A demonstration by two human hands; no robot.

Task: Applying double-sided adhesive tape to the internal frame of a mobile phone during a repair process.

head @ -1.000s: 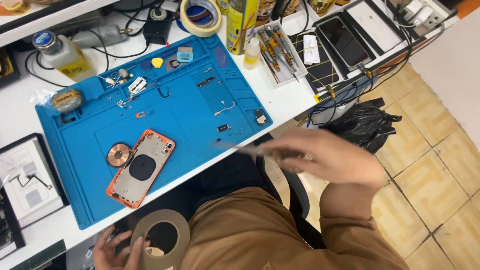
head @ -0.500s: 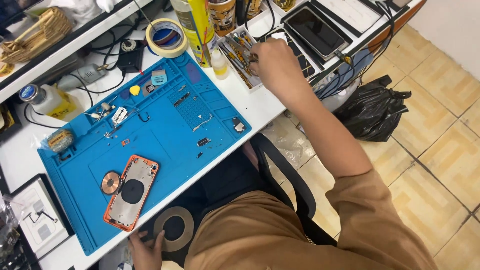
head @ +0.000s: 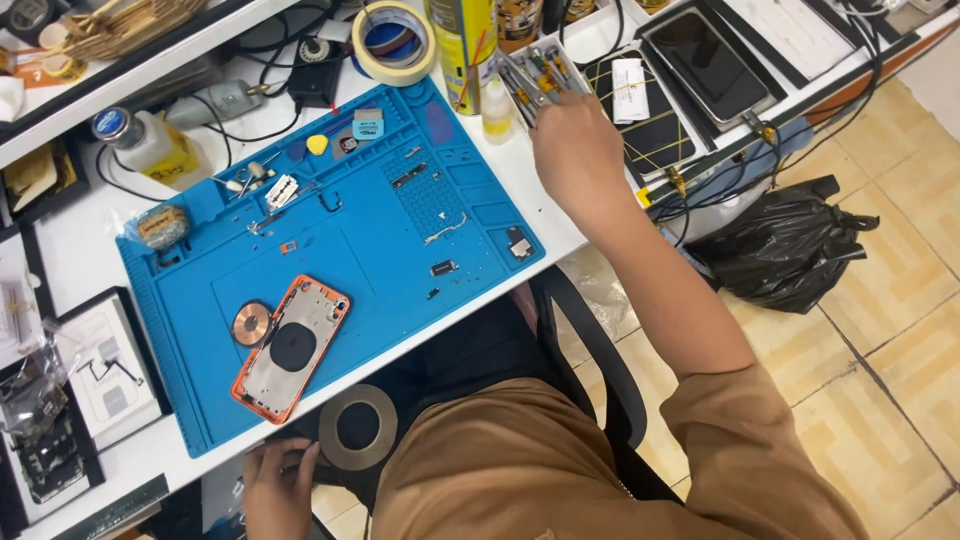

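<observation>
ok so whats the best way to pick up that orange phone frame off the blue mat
Pinch the orange phone frame across its two long edges near the middle, coming straight down from above. It lies flat and tilted on the blue mat, so the rim is the only raised part. Avoid the upper left corner, where the round copper coil sits close. The left hand is nearer.

Right hand (head: pixel 578 150): fingers reach into the tool tray (head: pixel 520 62), their tips hidden among the tools. Left hand (head: pixel 277 488): partly cut off by the bottom edge, beside the tape roll (head: pixel 357 427). Small parts on the blue mat (head: pixel 470 190): too small to identify.
</observation>
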